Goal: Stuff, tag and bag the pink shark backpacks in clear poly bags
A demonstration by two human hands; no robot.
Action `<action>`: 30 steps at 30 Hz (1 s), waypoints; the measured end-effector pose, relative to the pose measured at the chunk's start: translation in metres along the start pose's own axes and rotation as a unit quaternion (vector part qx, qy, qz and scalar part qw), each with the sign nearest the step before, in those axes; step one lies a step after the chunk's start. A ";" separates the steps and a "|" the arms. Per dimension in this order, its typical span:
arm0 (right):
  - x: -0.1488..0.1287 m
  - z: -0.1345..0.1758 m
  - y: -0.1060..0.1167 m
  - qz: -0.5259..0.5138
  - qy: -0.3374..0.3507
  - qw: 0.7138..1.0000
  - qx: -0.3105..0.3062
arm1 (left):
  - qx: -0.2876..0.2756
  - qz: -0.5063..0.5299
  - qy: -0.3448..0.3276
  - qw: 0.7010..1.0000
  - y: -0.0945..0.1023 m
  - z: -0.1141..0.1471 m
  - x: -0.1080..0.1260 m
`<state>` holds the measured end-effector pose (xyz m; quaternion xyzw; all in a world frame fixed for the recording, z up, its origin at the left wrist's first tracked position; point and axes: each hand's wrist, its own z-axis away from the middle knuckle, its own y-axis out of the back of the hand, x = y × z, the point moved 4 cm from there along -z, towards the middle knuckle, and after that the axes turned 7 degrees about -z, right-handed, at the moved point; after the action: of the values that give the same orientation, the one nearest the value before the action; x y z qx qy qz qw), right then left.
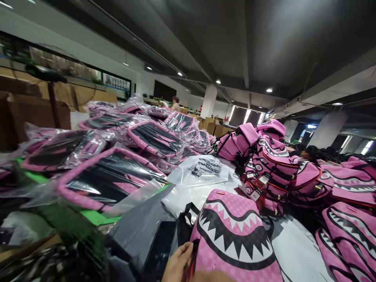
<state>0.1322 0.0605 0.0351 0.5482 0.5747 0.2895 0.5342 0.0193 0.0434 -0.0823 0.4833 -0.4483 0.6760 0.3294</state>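
A pink backpack (232,231) with a black-and-white shark-mouth print stands in front of me at the bottom centre. My left hand (178,263) grips its left side edge, thumb and fingers closed on the dark trim. At the bottom edge of the view, my right hand (214,275) is a smear in front of the backpack's lower part, and its fingers cannot be made out. A black strap (188,214) sticks out at the bag's upper left. Beside it on the grey surface lies a dark phone-like slab (161,244).
Pink-and-black backpacks in clear plastic bags (111,178) are heaped at left. Unwrapped pink backpacks (273,160) pile up at right. Printed plastic bags (202,170) lie between them. White sheets (299,250) are right of my bag. A person (175,105) is in the background.
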 end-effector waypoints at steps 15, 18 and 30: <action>0.050 -0.031 0.000 0.065 -0.023 0.997 -0.021 | 0.020 -0.230 -0.087 0.969 0.004 0.028 0.015; 0.044 -0.022 0.003 0.073 0.004 0.997 0.034 | 0.026 -0.200 -0.070 0.977 -0.002 0.039 0.009; 0.051 -0.020 -0.026 0.078 0.113 0.984 0.116 | -0.059 -0.326 -0.226 0.916 -0.008 0.005 -0.018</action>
<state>0.1138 0.1076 0.0012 0.6135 0.6164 0.3215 0.3745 0.0336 0.0417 -0.0970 0.7222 -0.3675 0.3757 0.4497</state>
